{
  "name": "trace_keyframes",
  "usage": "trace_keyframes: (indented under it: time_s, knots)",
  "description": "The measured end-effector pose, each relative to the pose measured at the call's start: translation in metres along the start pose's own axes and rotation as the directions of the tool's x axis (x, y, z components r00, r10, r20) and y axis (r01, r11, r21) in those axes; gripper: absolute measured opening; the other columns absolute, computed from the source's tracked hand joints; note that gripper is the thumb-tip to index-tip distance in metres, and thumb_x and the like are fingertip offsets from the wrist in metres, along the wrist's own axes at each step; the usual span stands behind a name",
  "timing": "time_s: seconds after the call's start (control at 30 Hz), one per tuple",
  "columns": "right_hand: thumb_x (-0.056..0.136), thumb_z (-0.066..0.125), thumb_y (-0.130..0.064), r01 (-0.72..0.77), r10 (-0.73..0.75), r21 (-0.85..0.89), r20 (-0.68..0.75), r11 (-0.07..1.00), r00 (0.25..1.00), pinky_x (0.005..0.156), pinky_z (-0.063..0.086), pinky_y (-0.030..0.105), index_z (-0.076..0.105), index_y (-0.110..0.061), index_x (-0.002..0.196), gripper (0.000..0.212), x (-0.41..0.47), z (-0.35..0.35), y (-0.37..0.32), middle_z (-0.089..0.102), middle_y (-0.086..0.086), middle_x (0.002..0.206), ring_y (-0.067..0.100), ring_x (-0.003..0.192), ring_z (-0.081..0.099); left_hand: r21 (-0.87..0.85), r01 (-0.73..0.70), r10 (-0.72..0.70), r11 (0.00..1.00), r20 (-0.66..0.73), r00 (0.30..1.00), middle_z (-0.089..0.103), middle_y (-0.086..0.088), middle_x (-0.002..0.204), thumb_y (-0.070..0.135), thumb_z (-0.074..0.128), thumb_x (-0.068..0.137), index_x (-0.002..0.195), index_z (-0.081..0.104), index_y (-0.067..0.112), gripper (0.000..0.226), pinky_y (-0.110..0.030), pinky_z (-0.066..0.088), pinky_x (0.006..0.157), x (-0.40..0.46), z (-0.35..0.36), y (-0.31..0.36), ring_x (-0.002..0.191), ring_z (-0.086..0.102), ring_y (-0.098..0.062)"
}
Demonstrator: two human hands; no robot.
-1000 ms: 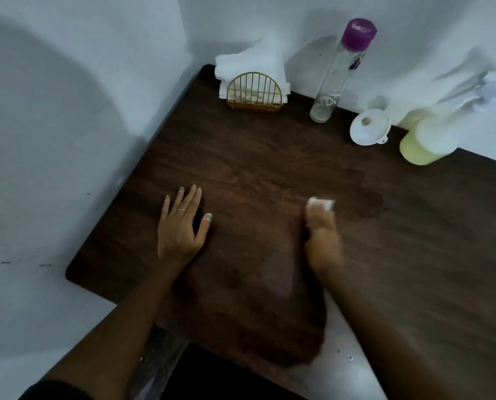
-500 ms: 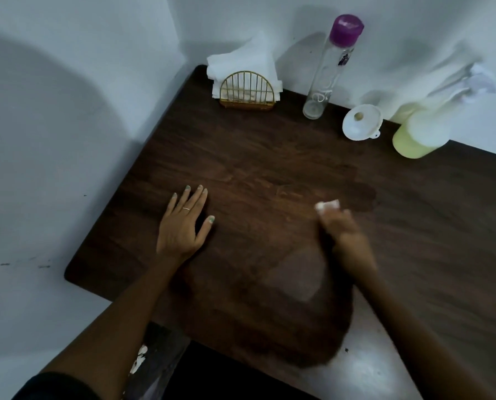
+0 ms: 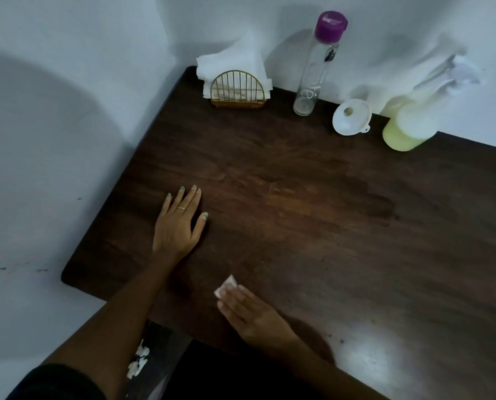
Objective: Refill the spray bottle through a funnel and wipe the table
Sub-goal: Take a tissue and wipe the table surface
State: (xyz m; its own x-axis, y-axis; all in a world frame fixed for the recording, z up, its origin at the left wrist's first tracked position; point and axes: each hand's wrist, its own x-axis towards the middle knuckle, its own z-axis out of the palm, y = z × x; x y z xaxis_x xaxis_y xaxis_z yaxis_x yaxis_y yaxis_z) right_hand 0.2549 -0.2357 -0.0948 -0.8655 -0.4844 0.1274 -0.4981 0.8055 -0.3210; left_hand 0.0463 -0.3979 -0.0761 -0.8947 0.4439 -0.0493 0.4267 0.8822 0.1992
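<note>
White tissue (image 3: 226,285) under right hand (image 3: 252,313)

Your widest free stretch is the middle and right of the dark wooden table (image 3: 313,226), bare from the damp patch toward the near edge. Along the back wall stand four obstacles in a row: the napkin holder (image 3: 237,89) in the corner, the tall clear bottle (image 3: 316,67), the white funnel (image 3: 351,117) and the spray bottle (image 3: 414,122); gaps between them are narrow. Your left hand (image 3: 177,226) lies flat near the left edge, your right hand (image 3: 251,311) with its tissue (image 3: 226,285) sits near the front edge.
</note>
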Motion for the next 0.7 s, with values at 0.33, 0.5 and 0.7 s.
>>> trace_keyframes:
  time_s: [0.33,0.5,0.7]
  knots:
    - [0.083,0.044,0.015,-0.835,0.860,0.218,-0.206,0.505,0.466,0.120,0.009,0.026,0.039,-0.017,0.142,0.067,-0.091,-0.098,0.170,0.032,0.003,0.151,0.021,0.143,0.021,0.050,0.000,0.000,0.999,0.000,1.000,0.041,-0.008,0.150,0.046,0.021,0.095,0.144,0.040,0.008,0.064,-0.042,0.011,0.119,-0.002,0.000,0.003,0.143,0.030,-0.027]
    - [0.080,0.043,0.016,-0.948,0.962,0.236,-0.220,0.215,0.163,0.117,0.021,0.041,0.035,-0.005,0.144,0.068,-0.091,-0.098,0.162,0.034,0.014,0.151,0.030,0.141,0.027,0.059,0.007,-0.006,0.998,-0.013,1.000,0.043,-0.009,0.148,0.045,0.022,0.095,0.143,0.041,0.008,0.064,-0.043,0.010,0.119,-0.003,-0.001,0.003,0.142,0.033,-0.027]
    - [0.088,0.063,-0.018,-0.576,0.644,0.308,-0.206,0.758,0.737,0.116,0.024,0.034,0.053,-0.016,0.133,0.046,-0.024,-0.041,0.024,0.041,0.000,0.148,0.013,0.138,0.035,0.103,0.003,-0.004,0.995,0.003,1.000,0.043,-0.010,0.149,0.047,0.019,0.095,0.143,0.040,0.007,0.066,-0.044,0.007,0.119,-0.002,-0.001,0.006,0.142,0.033,-0.027]
